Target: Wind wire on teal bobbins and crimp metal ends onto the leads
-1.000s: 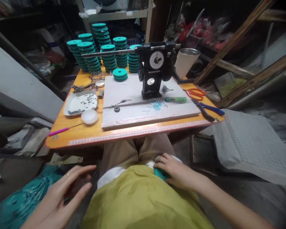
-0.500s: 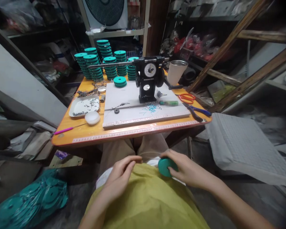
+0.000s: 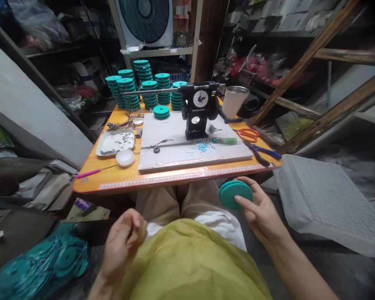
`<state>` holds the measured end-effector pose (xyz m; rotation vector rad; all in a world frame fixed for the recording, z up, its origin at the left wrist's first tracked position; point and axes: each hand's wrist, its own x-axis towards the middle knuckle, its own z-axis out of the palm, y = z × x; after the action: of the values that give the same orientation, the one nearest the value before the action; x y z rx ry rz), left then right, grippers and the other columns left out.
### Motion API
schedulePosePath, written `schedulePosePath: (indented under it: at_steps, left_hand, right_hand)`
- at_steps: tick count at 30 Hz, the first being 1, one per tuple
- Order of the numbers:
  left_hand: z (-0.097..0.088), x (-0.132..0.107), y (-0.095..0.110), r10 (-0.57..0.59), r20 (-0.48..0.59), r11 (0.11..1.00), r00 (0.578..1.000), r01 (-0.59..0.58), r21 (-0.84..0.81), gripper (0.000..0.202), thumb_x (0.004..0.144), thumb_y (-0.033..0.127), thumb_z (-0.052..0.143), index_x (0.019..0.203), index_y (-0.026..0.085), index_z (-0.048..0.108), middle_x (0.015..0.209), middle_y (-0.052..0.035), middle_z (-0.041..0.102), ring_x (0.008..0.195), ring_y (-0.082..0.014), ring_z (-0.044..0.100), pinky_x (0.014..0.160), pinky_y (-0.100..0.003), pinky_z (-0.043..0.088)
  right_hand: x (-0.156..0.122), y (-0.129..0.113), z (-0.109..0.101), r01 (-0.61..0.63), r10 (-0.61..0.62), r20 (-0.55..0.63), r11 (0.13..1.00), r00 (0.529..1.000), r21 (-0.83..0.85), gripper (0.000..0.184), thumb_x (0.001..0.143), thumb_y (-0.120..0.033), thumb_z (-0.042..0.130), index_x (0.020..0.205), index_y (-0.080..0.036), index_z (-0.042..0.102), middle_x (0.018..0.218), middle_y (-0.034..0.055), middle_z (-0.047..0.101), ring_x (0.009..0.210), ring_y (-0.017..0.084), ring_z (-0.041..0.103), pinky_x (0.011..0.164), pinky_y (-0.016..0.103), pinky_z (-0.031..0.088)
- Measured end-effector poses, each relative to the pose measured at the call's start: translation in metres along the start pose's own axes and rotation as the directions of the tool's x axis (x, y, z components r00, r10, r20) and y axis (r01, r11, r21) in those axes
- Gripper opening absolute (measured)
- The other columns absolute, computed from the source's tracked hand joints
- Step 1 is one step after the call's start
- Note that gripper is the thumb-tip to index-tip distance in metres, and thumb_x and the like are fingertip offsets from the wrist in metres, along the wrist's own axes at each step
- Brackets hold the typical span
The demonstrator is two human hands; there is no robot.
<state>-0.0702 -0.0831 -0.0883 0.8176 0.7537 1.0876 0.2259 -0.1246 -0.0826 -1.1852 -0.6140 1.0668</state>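
Observation:
Between the thumb and fingers of my right hand (image 3: 258,204) is a round green spool (image 3: 233,193), raised above my right knee and tilted toward me. My left hand (image 3: 126,235) is closed over my left thigh, its fingers curled in; whatever they hold, if anything, is hidden. In front of me on the table, a black hand-cranked winding machine (image 3: 196,116) with a dial and a long metal rod stands on a white board (image 3: 171,160). Two or so green spools (image 3: 161,111) lie flat at the board's back left.
Stacks of green spools (image 3: 125,93) fill the table's back left. A white tray (image 3: 117,141) and small bowl (image 3: 125,158) sit left, pliers (image 3: 262,152) and orange-handled scissors (image 3: 248,134) right. A plastic bag of green spools (image 3: 50,266) lies on the floor; a covered seat (image 3: 328,200) is at right.
My right hand has lifted the green spool up and to the right, away from my lap. My left hand has moved left and its fingers have curled closed. The view has shifted slightly.

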Motion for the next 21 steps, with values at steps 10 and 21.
schedulePosePath:
  at_steps: [10,21]
  left_hand:
    - [0.074,0.020,-0.030,-0.337,0.304,0.932,0.891,0.269,0.243,0.081,0.068,0.027,0.081,0.138,0.035,0.041,0.128,-0.0100,0.056,0.051,-0.0023,0.039,0.048,-0.020,0.031]
    - [-0.026,0.001,0.026,0.111,-0.186,0.960,0.976,-0.153,-0.233,0.020,0.077,0.033,0.073,0.073,0.022,0.057,0.046,0.0092,0.026,0.042,-0.0063,0.014,0.039,-0.015,0.021]
  right_hand:
    - [-0.014,-0.017,0.052,-0.064,0.050,0.237,0.997,0.970,0.050,0.046,0.073,-0.028,0.075,0.113,-0.026,0.052,0.090,0.0010,0.064,0.080,0.016,0.062,0.071,0.026,0.050]
    - [0.009,-0.025,-0.003,0.087,-0.080,-0.108,0.995,0.991,0.056,0.058,0.063,-0.024,0.083,0.115,-0.028,0.058,0.097,-0.0013,0.067,0.082,0.013,0.064,0.070,0.021,0.053]
